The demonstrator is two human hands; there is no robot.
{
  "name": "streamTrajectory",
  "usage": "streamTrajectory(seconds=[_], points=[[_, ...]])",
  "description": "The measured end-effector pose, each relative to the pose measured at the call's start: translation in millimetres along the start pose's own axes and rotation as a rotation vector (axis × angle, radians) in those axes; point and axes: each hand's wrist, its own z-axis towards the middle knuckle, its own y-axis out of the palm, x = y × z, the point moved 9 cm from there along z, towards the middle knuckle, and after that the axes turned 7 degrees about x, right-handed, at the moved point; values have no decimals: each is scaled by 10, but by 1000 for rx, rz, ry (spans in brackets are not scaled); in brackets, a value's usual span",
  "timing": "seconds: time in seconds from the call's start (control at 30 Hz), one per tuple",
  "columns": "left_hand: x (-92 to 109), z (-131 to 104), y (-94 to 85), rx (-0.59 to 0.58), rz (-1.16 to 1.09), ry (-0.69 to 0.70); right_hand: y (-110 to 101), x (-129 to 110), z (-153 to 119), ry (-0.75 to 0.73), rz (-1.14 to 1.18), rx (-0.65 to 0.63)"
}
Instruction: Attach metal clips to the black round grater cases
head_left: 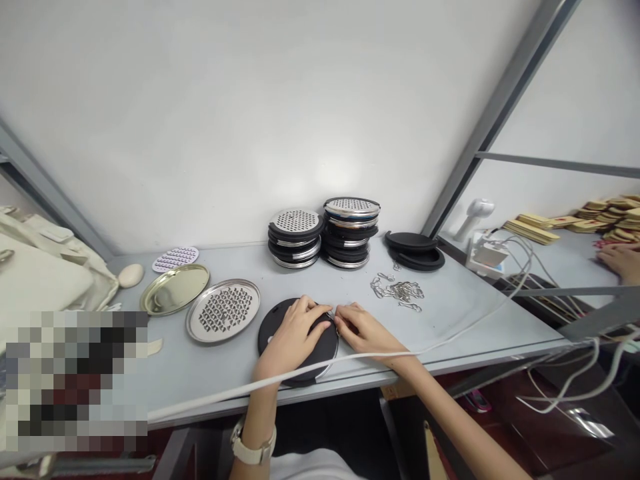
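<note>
A black round case (295, 371) with a silvery edge lies flat near the front of the grey table. My left hand (299, 331) rests over it, palm down, its fingers and thumb bent toward the right rim and holding the case. At that same rim, the closed fingers of my right hand (361, 328) pinch a small metal clip (331, 314), mostly hidden between the fingertips. To the left lies a round metal grater plate (225, 311), beside a shiny gold-toned disc (175, 291). A loose pile of metal clips (400, 291) is right of my hands.
Two stacks of grater discs in black rims, a shorter (296, 239) and a taller one (351, 233), stand by the wall. Black round covers (415, 250) lie right of them. A white cable (370, 355) crosses before my arms. Another person's hand (621, 261) shows far right.
</note>
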Motion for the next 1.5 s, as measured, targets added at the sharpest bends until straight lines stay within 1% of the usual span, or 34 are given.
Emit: streamTrajectory(seconds=[0.53,0.87,1.03,1.5], points=[[-12,-4,3,9,-4,-16,-31,-39,10,-1,-18,10],[26,-7,-7,5,0,31,-26,-38,6,2,-13,6],[33,-2,-15,13,2,26,-13,-17,5,8,-36,4],[39,-5,-17,21,1,34,-5,-11,12,-25,-6,17]])
